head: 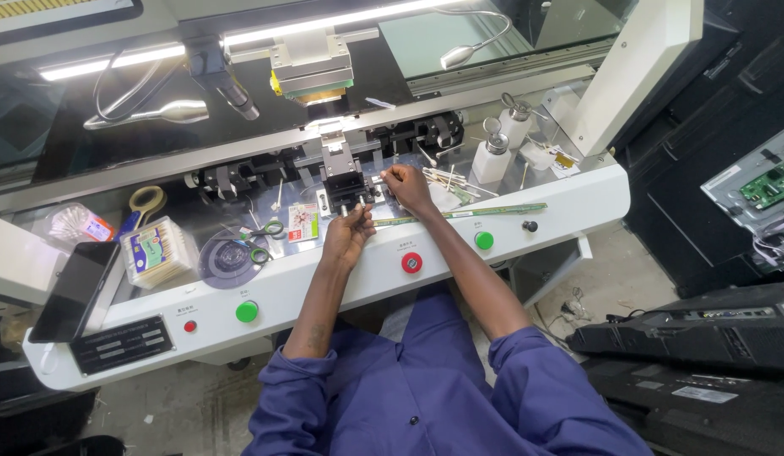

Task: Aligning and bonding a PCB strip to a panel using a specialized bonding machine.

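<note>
Head view, looking down on a white machine bench (569,211). The person sat at it in blue sleeves, both forearms reaching forward.

Left hand (347,235): fingers curled narrow, pinching what looked like a thin stick near the front of the small black fixture (346,187); the stick itself was too small to make out well.

Right hand (406,186): fingers drawn together, fingertips touching the fixture's right side. Whether it gripped anything, I could not tell.

A long thin green strip (468,213) lay on the bench just right of the hands, passing under the right wrist.

Left of the hands: green-handled scissors (259,245), a box of cotton swabs (158,252), a dark phone (71,289). Right, further back: two white pump bottles (493,152). On the front edge: a red button (411,263) between the forearms, and green buttons (247,312) on either side.
</note>
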